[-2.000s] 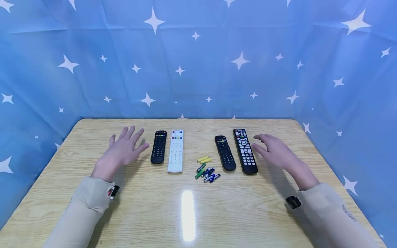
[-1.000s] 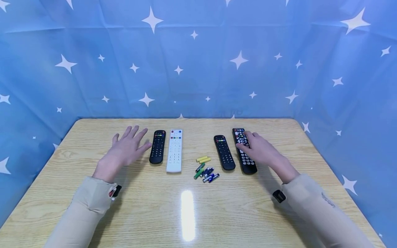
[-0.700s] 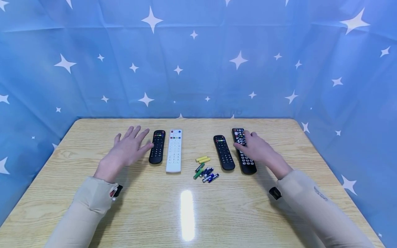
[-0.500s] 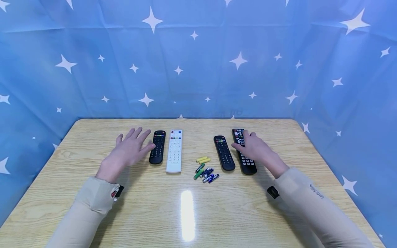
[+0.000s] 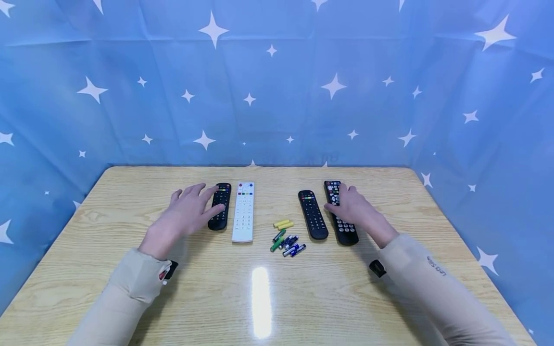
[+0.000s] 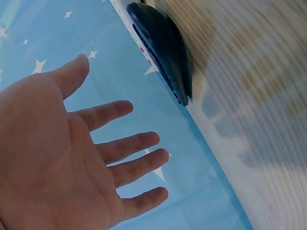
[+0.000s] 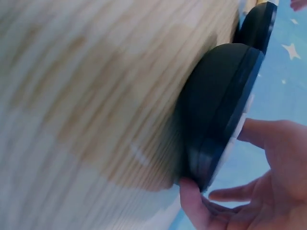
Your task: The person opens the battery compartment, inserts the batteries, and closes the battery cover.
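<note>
My left hand (image 5: 186, 211) is spread over a black remote control (image 5: 219, 216), its thumb and index finger overlapping the remote in the head view. In the left wrist view, the palm and loosely bent fingers hold nothing, and the same remote lies beyond the thumb. My right hand (image 5: 355, 207) reaches across a larger black remote control (image 5: 346, 235) with white buttons. There its thumb extends over the button face, while a fingertip (image 7: 189, 187) sits low at the remote's side in the right wrist view. This remote lies flat on the table, partly covered by the hand.
A white remote control (image 5: 244, 216) lies right of the left-hand black one. Another small black remote control (image 5: 313, 216) lies left of the larger one. Several loose batteries (image 5: 287, 242), yellow, green and blue, are scattered mid-table (image 5: 195, 298). A blue star-patterned curtain (image 5: 277, 115) stands behind.
My right hand has moved left from beside the larger black remote to over it. My left hand has moved right, over the small black remote. The remotes and batteries stay put.
</note>
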A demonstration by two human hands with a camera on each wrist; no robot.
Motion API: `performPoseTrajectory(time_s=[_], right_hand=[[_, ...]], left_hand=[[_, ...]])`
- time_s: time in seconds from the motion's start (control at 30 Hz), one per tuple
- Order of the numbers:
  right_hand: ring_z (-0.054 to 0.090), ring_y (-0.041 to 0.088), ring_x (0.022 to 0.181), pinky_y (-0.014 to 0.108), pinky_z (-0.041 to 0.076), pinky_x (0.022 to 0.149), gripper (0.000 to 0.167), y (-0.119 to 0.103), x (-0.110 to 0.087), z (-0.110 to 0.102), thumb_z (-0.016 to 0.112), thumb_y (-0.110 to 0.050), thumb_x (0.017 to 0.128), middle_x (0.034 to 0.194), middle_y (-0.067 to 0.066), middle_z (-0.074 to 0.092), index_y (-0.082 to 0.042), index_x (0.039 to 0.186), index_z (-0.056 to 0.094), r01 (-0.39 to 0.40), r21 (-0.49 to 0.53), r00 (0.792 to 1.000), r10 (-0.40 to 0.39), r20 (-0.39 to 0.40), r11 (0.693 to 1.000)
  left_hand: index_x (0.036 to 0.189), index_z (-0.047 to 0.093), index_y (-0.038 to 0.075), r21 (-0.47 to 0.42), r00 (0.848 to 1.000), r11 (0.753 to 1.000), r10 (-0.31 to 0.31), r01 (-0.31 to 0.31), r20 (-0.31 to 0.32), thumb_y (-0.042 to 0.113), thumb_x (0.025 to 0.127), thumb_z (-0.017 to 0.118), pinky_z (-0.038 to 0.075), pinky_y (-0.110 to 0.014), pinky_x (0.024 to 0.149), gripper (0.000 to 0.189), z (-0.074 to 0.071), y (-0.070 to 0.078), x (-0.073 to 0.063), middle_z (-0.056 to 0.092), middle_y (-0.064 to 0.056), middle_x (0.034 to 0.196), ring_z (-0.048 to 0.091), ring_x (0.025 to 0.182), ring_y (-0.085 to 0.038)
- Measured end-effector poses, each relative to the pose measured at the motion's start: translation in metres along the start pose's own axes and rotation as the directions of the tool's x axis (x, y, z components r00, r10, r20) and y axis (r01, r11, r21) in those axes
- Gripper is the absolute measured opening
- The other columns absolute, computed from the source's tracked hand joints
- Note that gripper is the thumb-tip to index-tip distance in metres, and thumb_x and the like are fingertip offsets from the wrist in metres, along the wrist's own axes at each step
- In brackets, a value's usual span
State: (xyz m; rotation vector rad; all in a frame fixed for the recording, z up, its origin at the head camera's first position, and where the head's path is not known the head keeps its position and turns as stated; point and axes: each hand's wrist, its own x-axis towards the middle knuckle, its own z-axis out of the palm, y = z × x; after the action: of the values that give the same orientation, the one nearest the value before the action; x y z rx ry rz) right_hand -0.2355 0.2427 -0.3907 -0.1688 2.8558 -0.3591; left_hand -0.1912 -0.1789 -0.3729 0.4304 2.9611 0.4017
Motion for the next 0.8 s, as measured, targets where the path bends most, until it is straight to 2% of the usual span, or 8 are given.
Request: performPoseTrajectory(time_s=[0.27, 0.37, 0.57, 0.8], right_hand=[[0.043, 0.057, 0.129, 0.064, 0.042, 0.103, 0.080, -0.001, 0.002, -0.007, 0.057, -0.032, 0.103, 0.142, 0.047, 0.036, 0.025, 0.147, 0.023, 0.023, 0.026, 0.999, -0.022, -0.039, 0.999], [0.048, 0.055, 0.124, 0.063, 0.045, 0.100, 0.077, -0.002, -0.001, -0.013, 0.058, -0.031, 0.101, 0.138, 0.046, 0.042, 0.025, 0.144, 0.029, 0.055, 0.057, 0.995, -0.051, -0.081, 0.997], [0.058, 0.045, 0.105, 0.057, 0.051, 0.088, 0.065, -0.005, -0.007, -0.022, 0.059, -0.030, 0.099, 0.120, 0.036, 0.056, 0.020, 0.137, 0.043, 0.113, 0.113, 0.983, -0.095, -0.157, 0.987], [0.050, 0.052, 0.126, 0.061, 0.043, 0.104, 0.075, -0.011, -0.017, -0.030, 0.057, -0.031, 0.100, 0.139, 0.041, 0.047, 0.019, 0.150, 0.030, 0.146, 0.141, 0.975, -0.119, -0.186, 0.979]], left_hand=[[0.158, 0.040, 0.011, 0.018, 1.000, 0.999, 0.028, -0.028, -0.001, 0.053, 0.106, 0.047, 0.020, -0.071, 0.112, 0.068, 0.001, 0.010, 0.000, 0.036, -0.028, 0.156, 0.031, 0.144, -0.049], [0.158, 0.040, 0.012, 0.013, 0.999, 0.999, 0.039, -0.040, 0.007, 0.051, 0.107, 0.049, 0.022, -0.070, 0.113, 0.066, 0.001, 0.015, -0.001, 0.036, -0.028, 0.156, 0.032, 0.143, -0.049], [0.158, 0.041, 0.010, 0.016, 0.997, 0.997, 0.074, -0.074, 0.001, 0.049, 0.107, 0.050, 0.024, -0.069, 0.113, 0.065, 0.000, 0.023, -0.001, 0.039, -0.027, 0.155, 0.035, 0.143, -0.048], [0.156, 0.043, 0.010, 0.014, 0.995, 0.995, 0.104, -0.104, 0.012, 0.051, 0.106, 0.050, 0.027, -0.068, 0.112, 0.065, 0.001, 0.033, 0.000, 0.041, -0.024, 0.154, 0.038, 0.142, -0.045]])
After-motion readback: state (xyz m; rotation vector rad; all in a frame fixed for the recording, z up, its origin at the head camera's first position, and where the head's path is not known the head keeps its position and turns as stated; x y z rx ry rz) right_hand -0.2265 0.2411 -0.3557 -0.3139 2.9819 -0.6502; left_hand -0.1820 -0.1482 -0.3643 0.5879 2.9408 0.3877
